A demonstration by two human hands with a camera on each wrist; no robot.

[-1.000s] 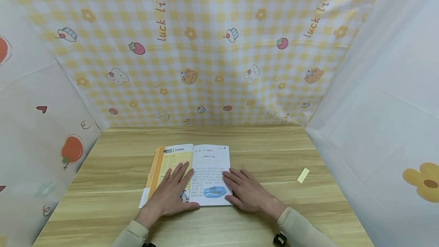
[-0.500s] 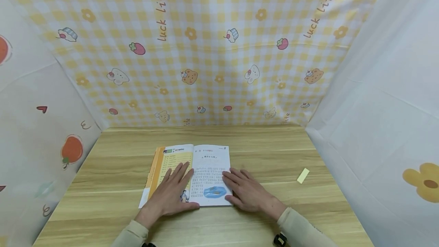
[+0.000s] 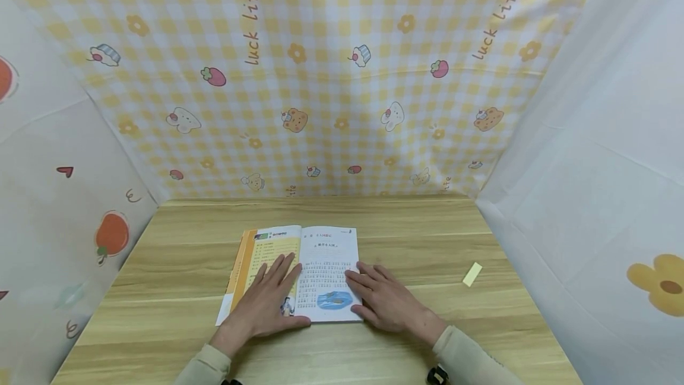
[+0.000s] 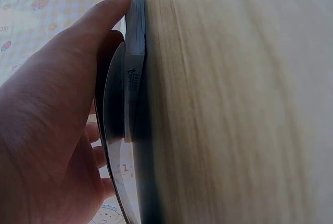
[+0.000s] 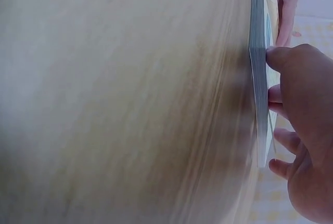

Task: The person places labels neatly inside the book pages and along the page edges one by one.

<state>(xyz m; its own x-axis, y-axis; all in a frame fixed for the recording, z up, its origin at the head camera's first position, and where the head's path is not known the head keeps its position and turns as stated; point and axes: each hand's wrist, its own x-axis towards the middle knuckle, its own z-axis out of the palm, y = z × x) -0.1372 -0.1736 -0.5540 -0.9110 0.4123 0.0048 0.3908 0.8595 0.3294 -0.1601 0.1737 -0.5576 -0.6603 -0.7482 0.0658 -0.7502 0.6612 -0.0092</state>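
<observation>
An open book (image 3: 328, 254) lies flat on the wooden table, a yellow page on its left and a white page with print and a blue picture on its right. My left hand (image 3: 264, 302) rests on the left page with fingers spread, its thumb reaching across the lower edge by the spine. On the right page's outer edge lie the fingertips of my right hand (image 3: 390, 299), its palm over the table. The left wrist view shows the book's thick page block (image 4: 135, 31) edge-on beside the thumb; in the right wrist view, fingertips touch the page near the book's edge (image 5: 258, 78).
A small pale yellow strip (image 3: 472, 274) lies on the table (image 3: 417, 242) to the right of the book. Behind stands a yellow checked cloth (image 3: 331, 88); white cloths (image 3: 598, 153) hang at both sides. A dark band shows at each wrist.
</observation>
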